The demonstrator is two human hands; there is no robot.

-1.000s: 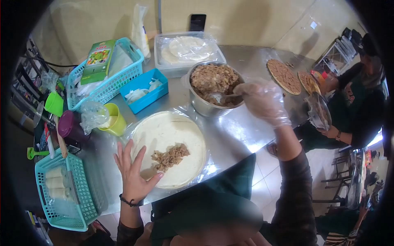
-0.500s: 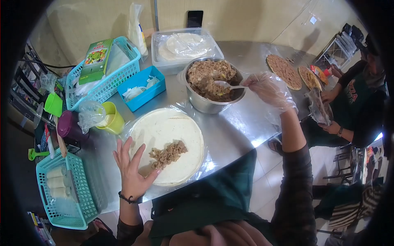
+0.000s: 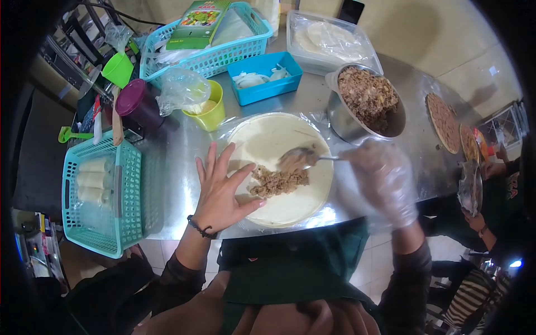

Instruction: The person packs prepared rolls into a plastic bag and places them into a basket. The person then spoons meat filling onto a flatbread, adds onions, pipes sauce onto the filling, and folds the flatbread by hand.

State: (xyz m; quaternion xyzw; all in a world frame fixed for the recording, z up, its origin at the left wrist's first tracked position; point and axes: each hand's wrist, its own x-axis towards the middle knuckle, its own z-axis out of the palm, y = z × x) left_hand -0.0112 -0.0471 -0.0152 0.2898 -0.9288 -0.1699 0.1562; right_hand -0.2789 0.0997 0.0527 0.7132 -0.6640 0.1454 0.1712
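Observation:
A round stack of pale flatbread sheets (image 3: 279, 211) lies on clear plastic at the table's front. On it sits a short strip of minced meat filling (image 3: 279, 181). My left hand (image 3: 220, 190), bare with a dark bracelet, rests on the left edge of the flatbread, its fingers spread beside the filling. My right hand (image 3: 382, 176), in a clear plastic glove and slightly blurred, grips the handle of a metal spoon (image 3: 301, 157). The spoon's bowl is over the flatbread, just behind the filling. Behind my right hand stands a steel bowl (image 3: 347, 114) heaped with minced meat.
A blue tub (image 3: 265, 95), yellow cup (image 3: 215, 114) and purple container (image 3: 137, 103) stand behind. A turquoise basket (image 3: 131, 218) holding white rolls is at left. A lidded plastic box (image 3: 329, 64) stands at the back. At right, another person's hand (image 3: 474, 220) is near topped flatbreads (image 3: 444, 123).
My right hand has brought the spoon from the steel bowl leftward and nearer, over the flatbread. My left hand stays spread on the flatbread. The view has turned, shifting the scene.

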